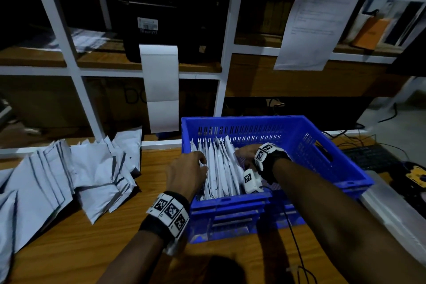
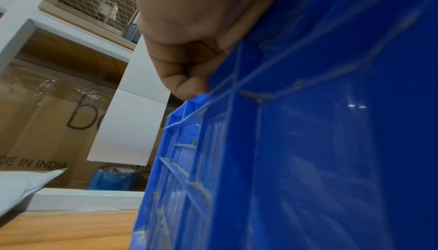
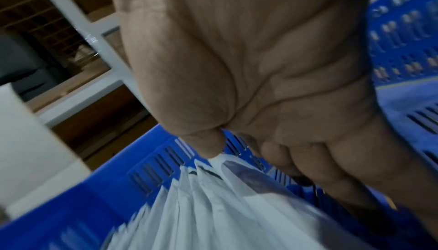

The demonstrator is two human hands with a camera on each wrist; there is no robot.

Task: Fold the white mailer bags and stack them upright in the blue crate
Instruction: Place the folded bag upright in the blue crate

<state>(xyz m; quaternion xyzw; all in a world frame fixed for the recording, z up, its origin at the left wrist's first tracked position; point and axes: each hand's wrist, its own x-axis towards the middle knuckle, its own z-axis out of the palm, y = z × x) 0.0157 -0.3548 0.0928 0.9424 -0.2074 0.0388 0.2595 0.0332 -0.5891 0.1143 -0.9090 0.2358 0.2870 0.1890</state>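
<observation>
Both hands are inside the blue crate (image 1: 299, 143), at opposite ends of a row of folded mailer bags (image 1: 219, 168) standing upright at its left side. Left hand (image 1: 187, 175) curls against the row's left end; right hand (image 3: 260, 85) pinches a bag's top edge. Unfolded bags (image 1: 69, 175) lie heaped on the wooden table (image 1: 103, 233), left of the crate.

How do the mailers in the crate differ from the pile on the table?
The crate mailers stand upright on edge in a tight row inside the blue crate; the table pile lies flat, fanned and overlapping. Both hands, left and right, are at the crate mailers; neither touches the pile. Both sets are white.
</observation>
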